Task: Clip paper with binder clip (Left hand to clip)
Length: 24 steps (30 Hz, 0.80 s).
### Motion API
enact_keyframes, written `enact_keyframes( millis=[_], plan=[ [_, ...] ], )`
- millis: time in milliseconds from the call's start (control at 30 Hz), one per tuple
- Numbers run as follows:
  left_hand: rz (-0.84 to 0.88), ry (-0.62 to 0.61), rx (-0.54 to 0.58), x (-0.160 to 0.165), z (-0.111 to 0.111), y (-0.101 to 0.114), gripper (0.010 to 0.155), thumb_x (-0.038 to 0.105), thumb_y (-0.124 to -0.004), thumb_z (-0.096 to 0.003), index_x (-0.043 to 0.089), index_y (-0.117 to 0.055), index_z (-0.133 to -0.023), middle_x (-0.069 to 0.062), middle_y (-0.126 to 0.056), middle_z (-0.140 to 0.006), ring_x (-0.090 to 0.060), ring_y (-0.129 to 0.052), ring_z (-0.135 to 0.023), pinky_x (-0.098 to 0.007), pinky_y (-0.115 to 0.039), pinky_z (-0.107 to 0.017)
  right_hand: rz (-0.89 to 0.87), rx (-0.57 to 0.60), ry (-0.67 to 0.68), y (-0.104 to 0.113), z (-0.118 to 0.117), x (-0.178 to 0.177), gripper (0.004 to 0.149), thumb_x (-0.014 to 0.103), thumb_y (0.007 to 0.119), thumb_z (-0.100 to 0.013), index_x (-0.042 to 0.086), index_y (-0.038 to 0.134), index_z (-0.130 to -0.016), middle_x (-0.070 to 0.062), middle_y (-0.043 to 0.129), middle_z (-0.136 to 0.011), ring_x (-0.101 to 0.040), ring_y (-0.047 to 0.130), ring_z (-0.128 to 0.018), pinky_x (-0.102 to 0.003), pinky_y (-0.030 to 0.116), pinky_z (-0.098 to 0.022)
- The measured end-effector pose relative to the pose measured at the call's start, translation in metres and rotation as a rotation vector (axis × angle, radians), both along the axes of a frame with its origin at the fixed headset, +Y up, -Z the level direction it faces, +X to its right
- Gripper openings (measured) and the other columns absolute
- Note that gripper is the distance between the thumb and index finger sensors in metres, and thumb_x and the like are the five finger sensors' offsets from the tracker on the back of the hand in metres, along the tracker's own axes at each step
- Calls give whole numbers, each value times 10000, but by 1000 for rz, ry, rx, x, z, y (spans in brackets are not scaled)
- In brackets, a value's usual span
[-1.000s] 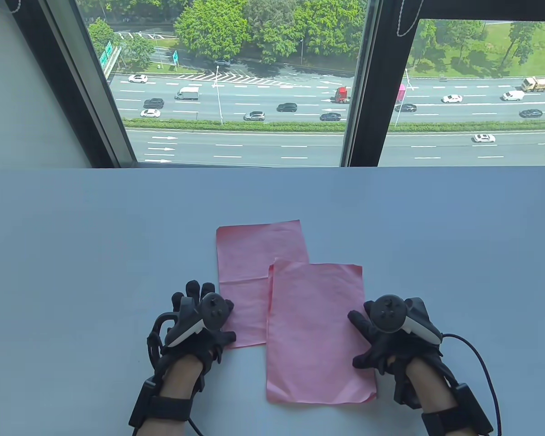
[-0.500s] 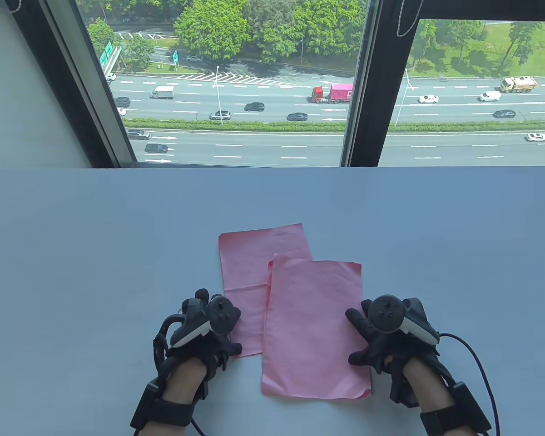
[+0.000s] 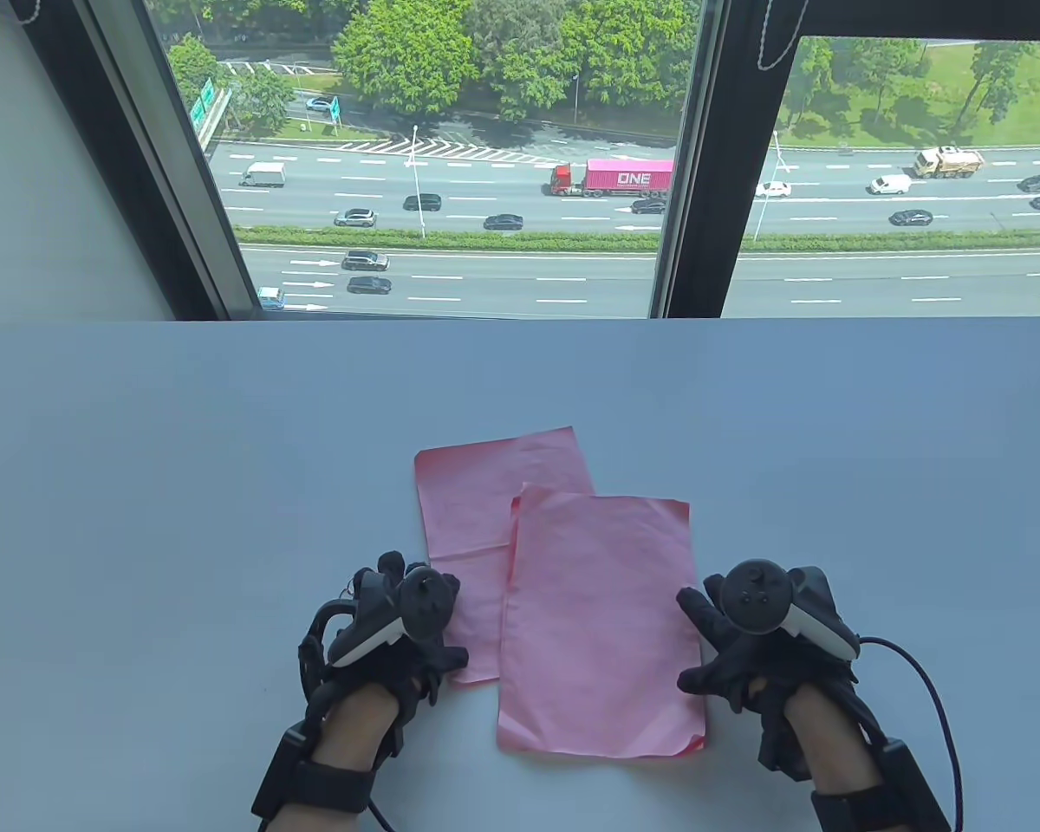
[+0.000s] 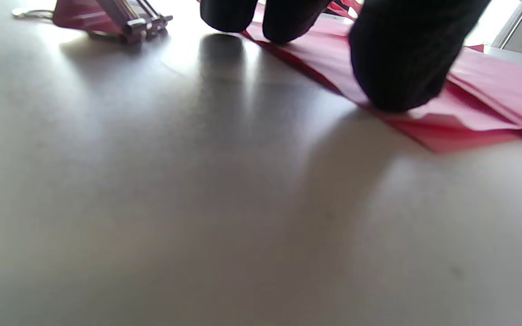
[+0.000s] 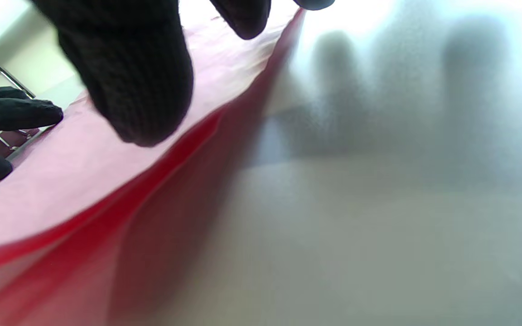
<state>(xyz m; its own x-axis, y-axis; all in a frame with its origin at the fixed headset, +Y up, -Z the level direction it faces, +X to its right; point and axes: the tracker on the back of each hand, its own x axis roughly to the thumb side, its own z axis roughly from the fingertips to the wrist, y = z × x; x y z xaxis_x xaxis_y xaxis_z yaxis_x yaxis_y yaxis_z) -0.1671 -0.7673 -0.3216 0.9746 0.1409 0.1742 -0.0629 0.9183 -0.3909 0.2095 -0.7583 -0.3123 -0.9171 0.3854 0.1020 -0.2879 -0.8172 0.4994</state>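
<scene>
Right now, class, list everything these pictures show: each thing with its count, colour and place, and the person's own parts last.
Paper: two sheets, pink, mid-table, overlapping; nearer sheet on top.
Clip: one, red with metal handles, on table left of the paper, seen only in the left wrist view.
Table: one, pale grey, below window.
Window: one, dark frame, behind table, road outside.
Left hand: black glove, fingers pressing the far sheet's left edge.
Right hand: black glove, at the near sheet's right edge.
</scene>
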Motion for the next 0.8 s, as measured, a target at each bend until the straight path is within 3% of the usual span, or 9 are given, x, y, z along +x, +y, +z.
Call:
enact_keyframes(
  millis=[533,800],
  plan=[
    [6,-65,-22,12,4,2,812,547,-859,-411,325,-510,-1110,-48,-418,-1208,-356,-120,-1050,-602,-144,-684,32,65,6,-9,-6,-9,924,437,952,-370,226,408,-1086,-160,248,-1121,-528,117,-946,-719,219,-631],
    [49,-80,29,13,4,4,780,554,-848,-415,277,-587,-1096,-69,-511,-1188,-359,-223,-1068,-601,-191,-697,-10,90,7,-7,-7,-7,869,451,899,-407,231,399,-1083,-145,255,-1118,-526,138,-945,-715,236,-627]
  ],
)
